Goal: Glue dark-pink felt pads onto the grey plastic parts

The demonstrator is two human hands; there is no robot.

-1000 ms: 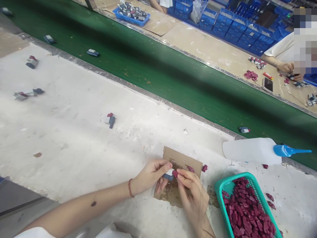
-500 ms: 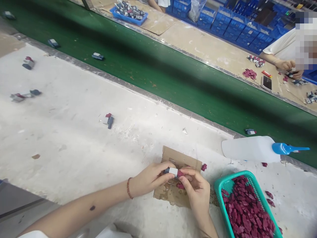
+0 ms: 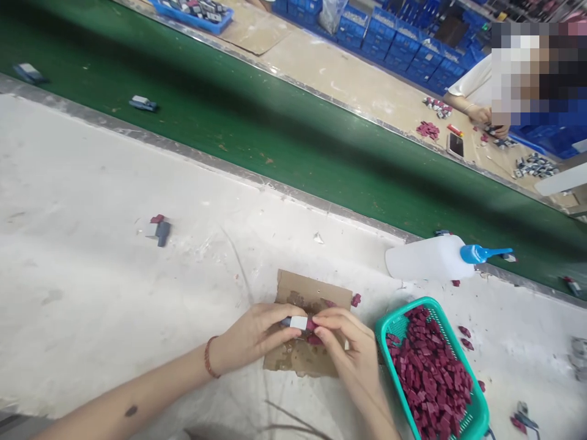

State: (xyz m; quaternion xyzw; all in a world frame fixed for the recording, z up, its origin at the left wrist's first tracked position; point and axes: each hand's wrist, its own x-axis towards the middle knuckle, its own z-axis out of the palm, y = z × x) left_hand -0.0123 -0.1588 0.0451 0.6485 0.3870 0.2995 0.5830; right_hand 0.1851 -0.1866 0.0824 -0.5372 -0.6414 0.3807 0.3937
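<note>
Over the cardboard scrap [image 3: 300, 287], the left hand [image 3: 250, 336] pinched a small grey-and-white part [image 3: 297, 322] while the right hand [image 3: 351, 351] pressed a maroon piece [image 3: 311, 324] against its end. Uneven finger pressure could have seated it crooked. Beyond lay the glue bottle [image 3: 428, 258] and green belt [image 3: 293, 134].

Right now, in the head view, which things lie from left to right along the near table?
Small grey-and-red part → left hand → right hand → green basket of red pieces, with the white bottle lying behind the basket.
</note>
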